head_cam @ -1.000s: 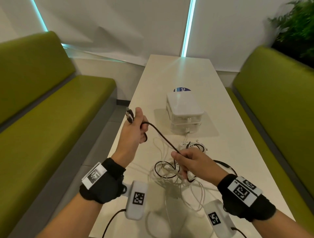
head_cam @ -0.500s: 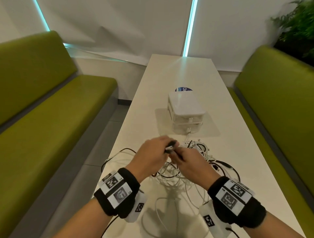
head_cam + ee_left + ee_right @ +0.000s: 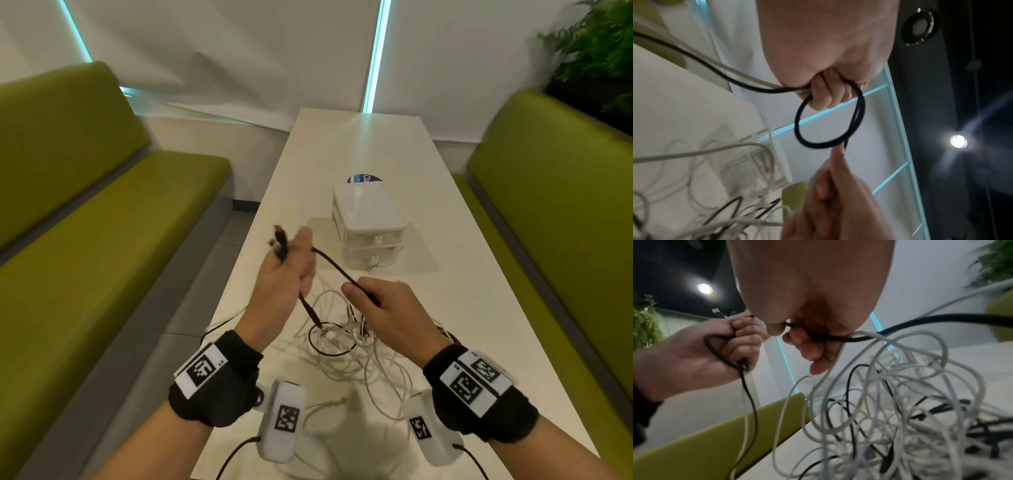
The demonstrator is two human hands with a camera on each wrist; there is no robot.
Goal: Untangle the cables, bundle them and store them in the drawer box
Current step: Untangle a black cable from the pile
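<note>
A black cable (image 3: 334, 267) stretches between my two hands above the table. My left hand (image 3: 286, 274) grips its plug end with a loop wound round the curled fingers; the loop (image 3: 828, 116) hangs below them in the left wrist view. My right hand (image 3: 383, 301) pinches the same black cable (image 3: 830, 337) further along. Under both hands lies a tangle of white and black cables (image 3: 346, 342), seen close up as a cable tangle (image 3: 890, 402) in the right wrist view. The white drawer box (image 3: 368, 222) stands further back with both drawers closed.
The long white table (image 3: 462, 308) runs away from me between two green benches (image 3: 85, 257) (image 3: 565, 222). A blue round sticker (image 3: 363, 179) lies behind the box. A plant (image 3: 596, 44) stands at the far right.
Half a second ago both hands met low over the tangle. Now the left hand has lifted up and left with the black cable wound on it, and the right hand holds the cable lower.
</note>
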